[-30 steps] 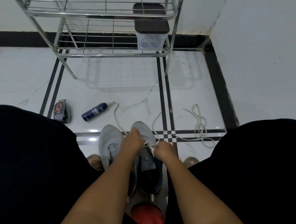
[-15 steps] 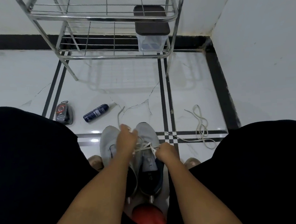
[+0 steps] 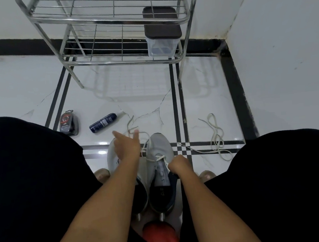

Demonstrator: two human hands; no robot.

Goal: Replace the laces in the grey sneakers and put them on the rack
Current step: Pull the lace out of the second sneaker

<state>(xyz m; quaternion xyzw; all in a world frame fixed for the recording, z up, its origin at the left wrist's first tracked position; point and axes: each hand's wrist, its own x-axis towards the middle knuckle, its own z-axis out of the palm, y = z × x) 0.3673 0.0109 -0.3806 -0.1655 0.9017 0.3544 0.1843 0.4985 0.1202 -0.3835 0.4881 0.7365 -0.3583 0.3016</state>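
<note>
Lacing is under way: your left hand [image 3: 127,145], fingers spread, draws the lace [image 3: 134,129] out past the toes of the grey sneakers [image 3: 159,149] on the floor [image 3: 138,99] between your knees, while your right hand [image 3: 178,164] pinches its other end. Next, thread the following eyelet.

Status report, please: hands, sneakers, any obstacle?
Left hand open above left sneaker, lace loose. Right hand pinching lace on right sneaker. Rack ahead, path unobstructed.

Two grey sneakers [image 3: 154,170] side by side on floor, left hand [image 3: 127,146] fingers spread over lace [image 3: 135,131], right hand [image 3: 179,163] pinched lace at eyelets, rack [image 3: 110,20] beyond.
</note>
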